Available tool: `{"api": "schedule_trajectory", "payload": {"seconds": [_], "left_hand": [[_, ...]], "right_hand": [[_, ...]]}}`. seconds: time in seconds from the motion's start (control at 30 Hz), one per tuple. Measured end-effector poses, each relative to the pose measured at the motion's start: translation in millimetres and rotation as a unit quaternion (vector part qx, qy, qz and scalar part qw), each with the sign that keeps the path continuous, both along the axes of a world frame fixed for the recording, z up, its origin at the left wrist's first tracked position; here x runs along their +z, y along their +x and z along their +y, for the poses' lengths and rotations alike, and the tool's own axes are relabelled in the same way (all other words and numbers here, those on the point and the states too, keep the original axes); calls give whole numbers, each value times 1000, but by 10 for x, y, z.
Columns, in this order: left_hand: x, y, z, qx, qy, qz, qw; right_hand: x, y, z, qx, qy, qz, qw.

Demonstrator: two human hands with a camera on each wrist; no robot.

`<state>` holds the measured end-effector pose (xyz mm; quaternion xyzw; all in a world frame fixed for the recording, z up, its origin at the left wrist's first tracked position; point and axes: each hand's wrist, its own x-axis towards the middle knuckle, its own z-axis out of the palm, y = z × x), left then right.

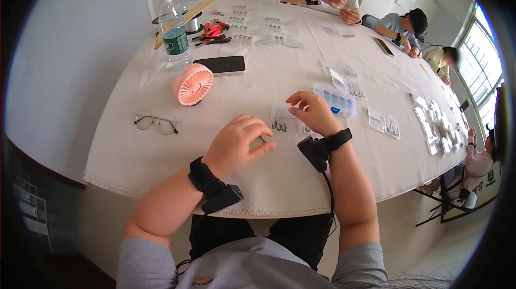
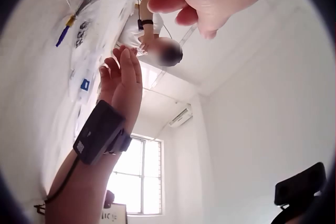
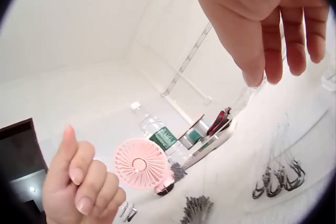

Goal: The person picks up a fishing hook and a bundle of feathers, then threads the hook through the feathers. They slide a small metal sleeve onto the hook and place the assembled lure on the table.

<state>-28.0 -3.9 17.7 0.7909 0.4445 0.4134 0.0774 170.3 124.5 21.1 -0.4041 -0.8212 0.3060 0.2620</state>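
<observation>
In the head view my left hand (image 1: pixel 242 141) hovers over the near part of the table, fingers loosely bent and thumb apart from them. A bundle of dark-tipped pieces (image 3: pixel 197 211) lies on the cloth by it, mostly covered by that hand in the head view. My right hand (image 1: pixel 314 114) is raised to its right, fingers lightly bent, with the thumb tip close to the index finger in the right wrist view. Several fishing hooks (image 3: pixel 278 179) with thin lines lie on clear plastic below and beside it. Nothing shows in either hand.
Beyond the hands are a blue-lidded compartment box (image 1: pixel 336 100), a pink fan (image 1: pixel 193 84), a phone (image 1: pixel 220 65), eyeglasses (image 1: pixel 156 122), a water bottle (image 1: pixel 174 36) and red-handled pliers (image 1: pixel 215 32). Packs of hooks (image 1: pixel 274 31) lie farther back. Other people sit round the table.
</observation>
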Motion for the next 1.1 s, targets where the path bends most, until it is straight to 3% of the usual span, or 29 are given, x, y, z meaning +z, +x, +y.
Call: {"api": "schedule_trajectory", "payload": {"seconds": [0.1, 0.2, 0.3, 0.6, 0.87, 1.1], "left_hand": [[-61, 110, -41, -26, 41, 69, 996], [-66, 151, -93, -104, 5, 135, 985], [-135, 169, -110, -112, -29, 172, 978], [-122, 131, -91, -81, -65, 150, 983], [-78, 144, -39, 39, 2, 37, 999], [-47, 191, 15, 76, 8, 22, 997]], "right_hand": [[-73, 17, 33, 12, 82, -13, 997], [-130, 12, 28, 22, 67, -31, 997], [-153, -20, 20, 29, 81, -21, 996], [-171, 7, 12, -1, 90, 30, 995], [101, 91, -203, -7, 79, 56, 995], [121, 124, -213, -21, 171, 92, 981]]}}
